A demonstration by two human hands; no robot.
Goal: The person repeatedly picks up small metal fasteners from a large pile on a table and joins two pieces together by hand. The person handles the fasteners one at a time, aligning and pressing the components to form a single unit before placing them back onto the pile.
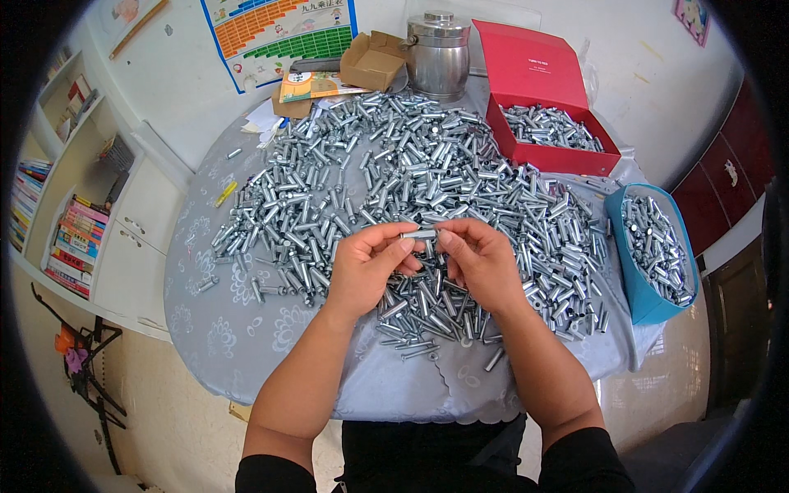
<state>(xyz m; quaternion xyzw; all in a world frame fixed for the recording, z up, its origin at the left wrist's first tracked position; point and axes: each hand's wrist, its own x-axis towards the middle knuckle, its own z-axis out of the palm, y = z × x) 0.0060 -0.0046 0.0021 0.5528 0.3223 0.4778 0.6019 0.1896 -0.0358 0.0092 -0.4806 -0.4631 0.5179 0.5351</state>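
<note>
— Head view shows both hands raised just above the heap. What is between them?

— One small silvery metal sleeve (420,234), lying level. The left hand (367,267) pinches its left end between thumb and forefinger, and the right hand (479,261) pinches the right end the same way. Both grips are closed on it, fingertips nearly meeting in the middle.

— How would you expect it to handle?

— Stiff and hard, I judge; it will not bend or crush. Light for one piece, though the smooth plated skin looks slippery, so a pinch on the round side could let it roll. Holding it by the two ends, as here, seems the surest way.

— And around it?

— A wide pile of metal parts (394,172) of the same kind covers the round table (222,329), which wears a pale patterned cloth. A red box (538,156) with its lid up holds more at the far right, and a blue container (637,287) at the near right holds others. A steel pot (438,49) and an open cardboard box (371,62) stand at the far edge.

— Fragile at all?

— Hardly; dropping it into the heap would only make it hard to find again.
</note>
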